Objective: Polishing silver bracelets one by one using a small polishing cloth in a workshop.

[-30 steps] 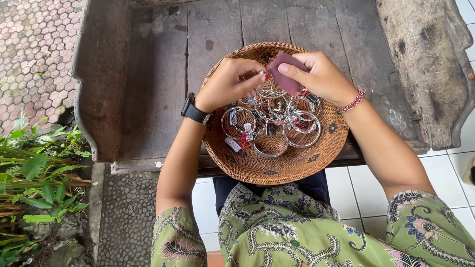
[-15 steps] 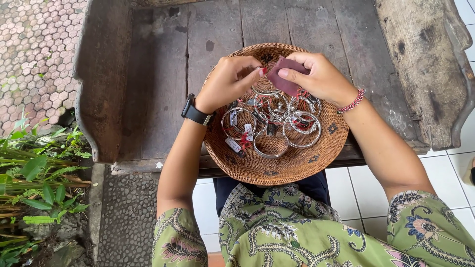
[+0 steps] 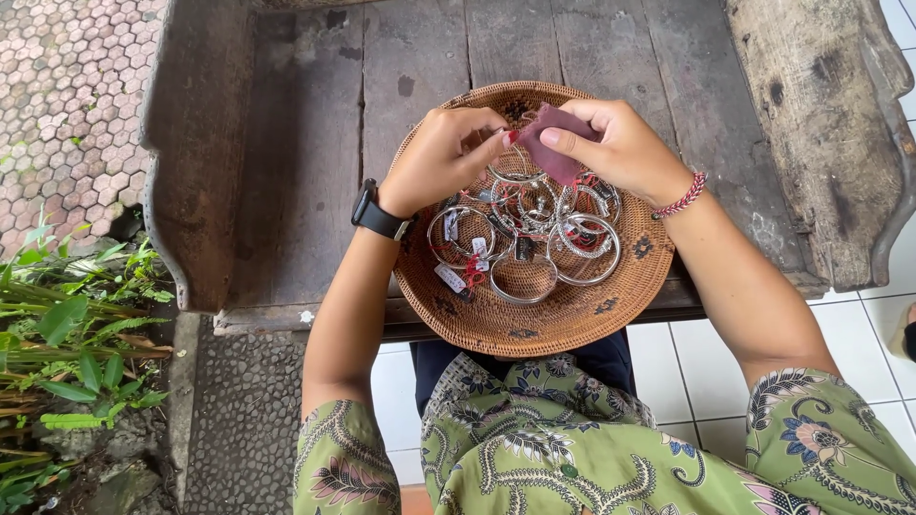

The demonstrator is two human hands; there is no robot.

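Over basket [image 3: 563, 329] rim | right hand [image 3: 625, 153] pinches cloth [image 3: 553, 143] | left hand [image 3: 444, 157] curled, grip unclear

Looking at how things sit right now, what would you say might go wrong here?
The woven basket overhangs the front edge of the wooden bench, so a push could tip it toward the lap. The silver bangles lie heaped with small tags and red strings, so lifting one might snag others. Both the left hand and right hand grip the small maroon cloth over the basket; whatever it covers could slip.
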